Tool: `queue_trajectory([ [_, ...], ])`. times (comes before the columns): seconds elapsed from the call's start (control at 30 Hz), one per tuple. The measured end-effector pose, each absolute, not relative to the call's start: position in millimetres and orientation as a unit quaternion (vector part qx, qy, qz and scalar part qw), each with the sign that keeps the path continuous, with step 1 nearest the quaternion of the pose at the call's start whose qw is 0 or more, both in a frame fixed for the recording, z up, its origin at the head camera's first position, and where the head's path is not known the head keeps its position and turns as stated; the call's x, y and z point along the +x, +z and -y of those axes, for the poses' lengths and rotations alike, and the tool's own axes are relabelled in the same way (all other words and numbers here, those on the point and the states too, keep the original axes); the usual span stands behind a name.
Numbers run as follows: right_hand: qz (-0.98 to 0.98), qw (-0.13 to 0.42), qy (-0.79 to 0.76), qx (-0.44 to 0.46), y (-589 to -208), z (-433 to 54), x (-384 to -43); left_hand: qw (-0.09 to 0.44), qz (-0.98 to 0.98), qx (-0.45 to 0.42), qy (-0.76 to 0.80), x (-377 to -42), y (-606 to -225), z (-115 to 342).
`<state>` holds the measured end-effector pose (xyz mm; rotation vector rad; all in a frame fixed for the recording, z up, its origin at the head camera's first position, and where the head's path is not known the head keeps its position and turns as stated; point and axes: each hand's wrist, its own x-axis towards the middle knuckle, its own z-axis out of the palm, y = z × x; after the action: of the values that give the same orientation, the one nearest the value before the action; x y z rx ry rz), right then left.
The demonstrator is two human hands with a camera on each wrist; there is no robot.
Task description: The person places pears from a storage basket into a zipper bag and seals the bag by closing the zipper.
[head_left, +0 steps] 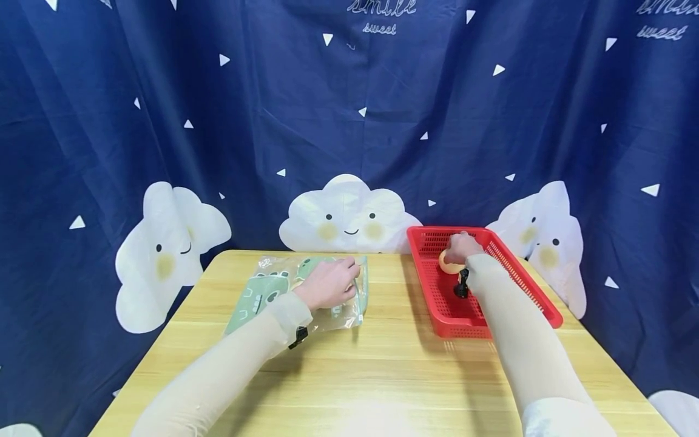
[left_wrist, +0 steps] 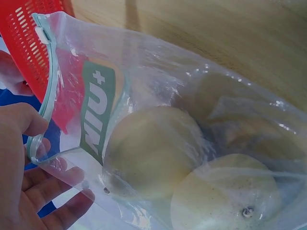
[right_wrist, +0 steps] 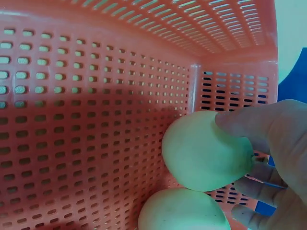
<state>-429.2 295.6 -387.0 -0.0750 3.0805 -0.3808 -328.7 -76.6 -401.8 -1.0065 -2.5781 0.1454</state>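
My left hand [head_left: 327, 284] holds the mouth of a clear zip bag [head_left: 256, 298] with green cartoon prints, lying at the table's left. In the left wrist view the thumb pinches the pale green zip edge [left_wrist: 50, 86], and other fingers show through the plastic. Inside the bag sit a pale yellow pear [left_wrist: 151, 151] and another pear [left_wrist: 225, 196], with more behind, blurred by the film. Over in the red basket [head_left: 428, 297], my right hand [head_left: 464, 246] grips a pear [right_wrist: 206, 151] between thumb and fingers. A second pear [right_wrist: 184, 213] lies just below it.
The basket has slotted walls and stands at the right of the wooden table [head_left: 349, 370]. A dark blue curtain [head_left: 349, 121] with white clouds hangs right behind the table's far edge.
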Motion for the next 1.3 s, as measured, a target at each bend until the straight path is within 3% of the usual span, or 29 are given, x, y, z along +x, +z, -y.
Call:
queue_trajectory([
  [0.43, -0.996, 0.031, -0.071, -0.046, -396.2, -298.2, -433.0, 0.182, 0.913, -0.361, 0.045, -329.9, -402.0, 76.4],
  [0.8, -0.985, 0.133, -0.103, -0.042, -387.2, -296.9, -418.3, 0.177, 0.912, -0.367, 0.044, -325.7, -395.7, 75.2],
  [1.3, -0.979, 0.142, -0.102, -0.109, -370.0, -288.5, -413.8, 0.181, 0.912, -0.364, 0.048, -329.1, -401.3, 76.2],
])
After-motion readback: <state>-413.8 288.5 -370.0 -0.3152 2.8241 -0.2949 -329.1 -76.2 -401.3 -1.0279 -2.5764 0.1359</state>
